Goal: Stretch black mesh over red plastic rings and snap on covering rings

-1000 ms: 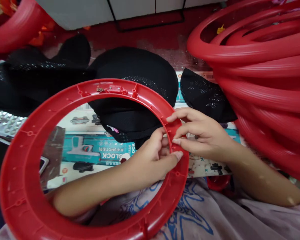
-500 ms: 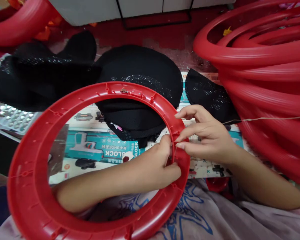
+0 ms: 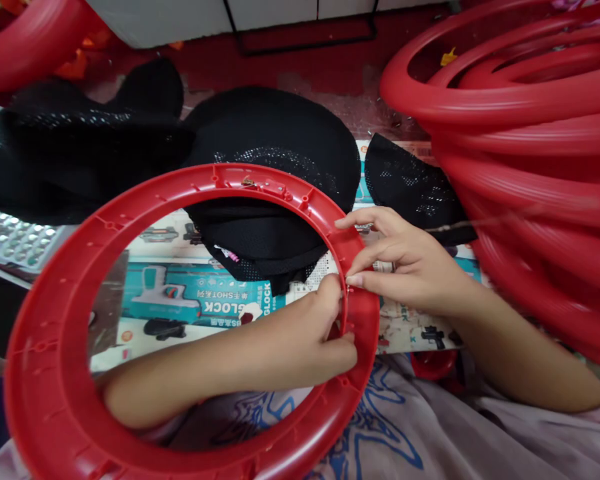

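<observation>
Two hands on the one red ring, and it's fine fingertip business at the right-hand side of it! The ring is held up in front of the person, tilted, hollow face to the camera with its ribs and pegs on show, above a printed card. The left hand reaches through the middle, curled around the inner edge, thumb lying across the face. Opposite, the right hand brings thumb and forefinger to that same edge, another finger resting higher up; whether they pinch anything I cannot tell, it's too small. A thin string, blurred, shows beyond that hand, and where it ends is hidden. Up at the far side, a small red part sits in the channel. So the step in hand looks like placing or securing something tiny by the inner wall, and that's only my reading. What does the next move call for? A steady left grip, I'd judge, and precise, light fingertips from the right.
</observation>
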{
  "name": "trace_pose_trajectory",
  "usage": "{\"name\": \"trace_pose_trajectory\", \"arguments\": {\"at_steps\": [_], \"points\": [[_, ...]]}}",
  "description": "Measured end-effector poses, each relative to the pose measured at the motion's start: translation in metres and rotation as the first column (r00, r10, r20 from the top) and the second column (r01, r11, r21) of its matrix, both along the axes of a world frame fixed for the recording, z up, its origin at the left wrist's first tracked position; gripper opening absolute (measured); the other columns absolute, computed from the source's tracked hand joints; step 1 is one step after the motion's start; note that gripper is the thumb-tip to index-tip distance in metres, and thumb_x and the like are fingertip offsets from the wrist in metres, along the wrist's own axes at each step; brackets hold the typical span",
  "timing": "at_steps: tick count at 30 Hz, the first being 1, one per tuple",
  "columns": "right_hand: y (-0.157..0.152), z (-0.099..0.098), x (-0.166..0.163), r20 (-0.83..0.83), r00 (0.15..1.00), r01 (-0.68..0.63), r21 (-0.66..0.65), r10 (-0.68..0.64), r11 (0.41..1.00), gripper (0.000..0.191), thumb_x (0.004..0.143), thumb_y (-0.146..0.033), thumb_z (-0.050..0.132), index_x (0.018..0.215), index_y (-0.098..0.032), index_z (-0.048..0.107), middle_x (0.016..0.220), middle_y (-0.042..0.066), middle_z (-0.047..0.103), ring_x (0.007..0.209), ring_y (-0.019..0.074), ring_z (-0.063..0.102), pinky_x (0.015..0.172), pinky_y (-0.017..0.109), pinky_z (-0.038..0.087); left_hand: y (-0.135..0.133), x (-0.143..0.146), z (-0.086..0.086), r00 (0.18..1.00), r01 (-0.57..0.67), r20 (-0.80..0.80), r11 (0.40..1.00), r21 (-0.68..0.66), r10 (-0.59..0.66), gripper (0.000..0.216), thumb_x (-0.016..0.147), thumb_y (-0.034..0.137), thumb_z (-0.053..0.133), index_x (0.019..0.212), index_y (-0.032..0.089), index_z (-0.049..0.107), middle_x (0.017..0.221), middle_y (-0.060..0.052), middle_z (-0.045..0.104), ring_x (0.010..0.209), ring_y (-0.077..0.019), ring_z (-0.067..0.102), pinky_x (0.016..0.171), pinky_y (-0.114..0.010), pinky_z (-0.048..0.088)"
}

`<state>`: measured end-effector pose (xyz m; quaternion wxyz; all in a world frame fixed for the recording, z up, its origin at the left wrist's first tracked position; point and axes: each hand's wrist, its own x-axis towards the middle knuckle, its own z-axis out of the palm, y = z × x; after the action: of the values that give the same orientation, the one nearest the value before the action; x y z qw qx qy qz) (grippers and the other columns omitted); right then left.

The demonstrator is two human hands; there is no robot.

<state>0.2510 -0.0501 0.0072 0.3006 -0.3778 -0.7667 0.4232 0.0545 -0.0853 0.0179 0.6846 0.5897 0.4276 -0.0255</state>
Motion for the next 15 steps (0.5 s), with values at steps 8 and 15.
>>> {"name": "trace_pose_trajectory", "arguments": {"at_steps": [8, 15], "points": [[-0.0004, -0.0017, -0.0002, -0.026, 0.999, -0.027, 0.008, 0.027, 1.000, 0.010, 0.078, -0.012, 0.062, 0.074, -0.018, 0.069, 0.120, 0.008, 0.055, 0.115, 0.0207, 0.053, 0.098, 0.039, 0.044, 0.0009, 0.0000, 0.0008, 0.997, 0.006, 0.073, 0.999, -0.054, -0.002, 0.029, 0.086, 0.026, 0.049, 0.111, 0.019, 0.036, 0.083, -0.001, 0.058, 0.068, -0.0145, 0.056, 0.051, -0.024, 0.038], [-0.0019, -0.0039, 0.0008, -0.037, 0.998, -0.050, -0.017, 0.049, 0.999, 0.012, 0.075, -0.007, 0.061, 0.075, -0.017, 0.067, 0.121, 0.009, 0.053, 0.115, 0.0197, 0.052, 0.096, 0.037, 0.044, -0.0028, 0.0003, 0.0002, 0.999, -0.011, 0.050, 0.997, -0.074, 0.014, 0.026, 0.086, 0.025, 0.049, 0.108, 0.020, 0.037, 0.081, 0.000, 0.056, 0.068, -0.0146, 0.054, 0.050, -0.023, 0.037]]}}
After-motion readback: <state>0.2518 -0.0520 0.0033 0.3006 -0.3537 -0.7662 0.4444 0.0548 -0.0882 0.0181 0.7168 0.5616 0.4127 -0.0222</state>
